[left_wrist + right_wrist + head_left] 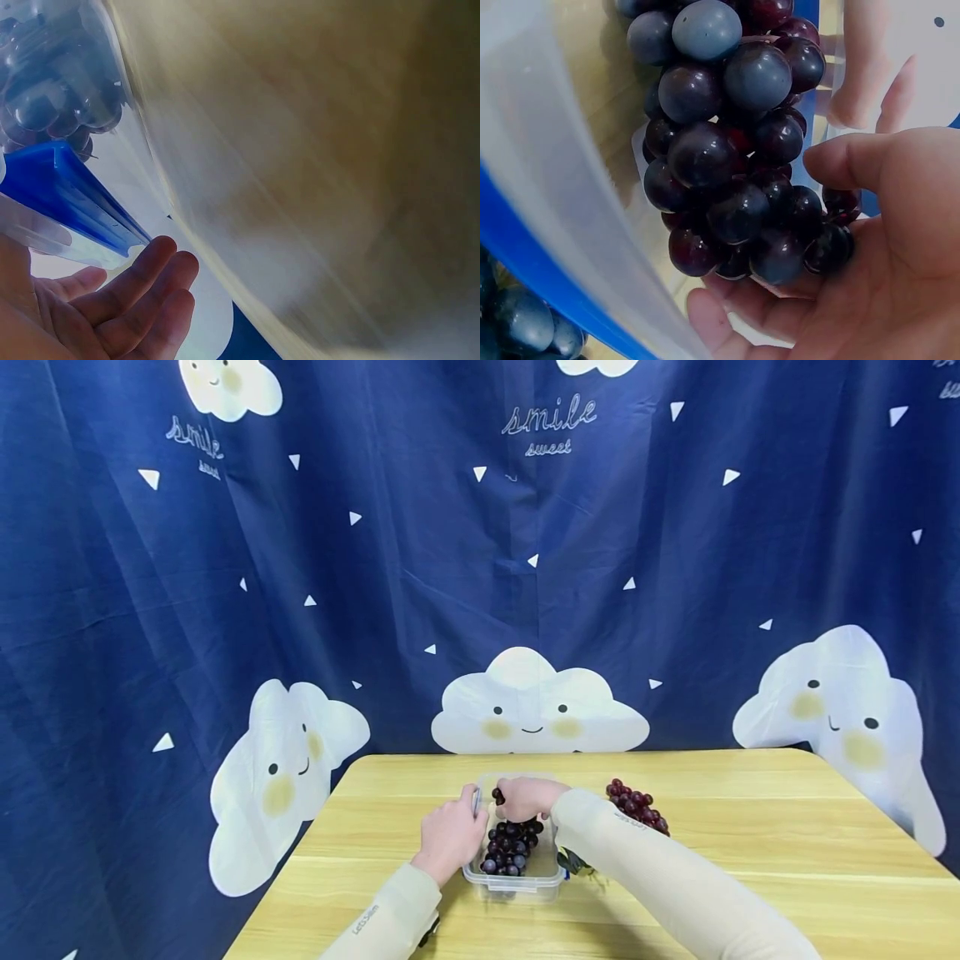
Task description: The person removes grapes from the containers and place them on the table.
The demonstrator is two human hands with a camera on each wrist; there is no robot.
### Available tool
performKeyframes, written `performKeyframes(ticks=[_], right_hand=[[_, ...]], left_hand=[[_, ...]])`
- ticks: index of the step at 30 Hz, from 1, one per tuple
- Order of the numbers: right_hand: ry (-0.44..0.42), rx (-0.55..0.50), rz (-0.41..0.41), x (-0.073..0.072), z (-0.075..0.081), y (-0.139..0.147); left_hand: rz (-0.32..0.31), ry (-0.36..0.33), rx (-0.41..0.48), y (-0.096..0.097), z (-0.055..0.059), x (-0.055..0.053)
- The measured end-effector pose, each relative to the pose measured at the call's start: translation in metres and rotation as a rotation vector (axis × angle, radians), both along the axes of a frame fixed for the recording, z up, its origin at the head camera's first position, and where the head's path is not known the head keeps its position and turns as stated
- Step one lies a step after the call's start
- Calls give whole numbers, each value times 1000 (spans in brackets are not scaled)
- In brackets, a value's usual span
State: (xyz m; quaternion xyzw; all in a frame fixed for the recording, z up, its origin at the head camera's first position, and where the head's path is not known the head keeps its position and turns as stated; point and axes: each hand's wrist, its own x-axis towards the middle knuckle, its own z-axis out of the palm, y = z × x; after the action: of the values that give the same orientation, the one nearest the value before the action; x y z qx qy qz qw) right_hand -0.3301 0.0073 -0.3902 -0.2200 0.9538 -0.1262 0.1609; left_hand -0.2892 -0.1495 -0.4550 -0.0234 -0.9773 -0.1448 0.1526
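A clear plastic container (513,885) with blue latch flaps stands on the table, a bunch of dark grapes (510,847) lying lengthwise inside. My right hand (525,799) reaches into its far end. In the right wrist view, the right thumb (836,161) and fingers hold the end of the bunch (727,202) between them. At the container's left wall, my left hand (453,831) grips the side. The left wrist view shows its fingers (127,300) curving beside a blue latch flap (75,199), with grapes visible through the clear wall.
To the right of the container lies a bunch of red grapes (637,807), partly behind my right sleeve (660,868). Something dark green and leafy (573,862) sits against the container's right side. The wooden table (787,827) ends at a blue curtain (525,593) with cloud prints.
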Motion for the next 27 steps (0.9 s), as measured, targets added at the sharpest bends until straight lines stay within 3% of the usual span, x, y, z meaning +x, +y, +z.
performKeyframes(ticks=[8,15,20,27], right_hand=[[-15,-41,3,2,-1,-1],[106,-27,101,0,-2,2],[147,-60,141,1,0,6],[102,-155,143,6,7,8]], left_hand=[[-3,6,5,0,0,0],[-7,19,0,1,0,0],[-9,12,2,2,0,-1],[-9,-7,-6,0,0,0]])
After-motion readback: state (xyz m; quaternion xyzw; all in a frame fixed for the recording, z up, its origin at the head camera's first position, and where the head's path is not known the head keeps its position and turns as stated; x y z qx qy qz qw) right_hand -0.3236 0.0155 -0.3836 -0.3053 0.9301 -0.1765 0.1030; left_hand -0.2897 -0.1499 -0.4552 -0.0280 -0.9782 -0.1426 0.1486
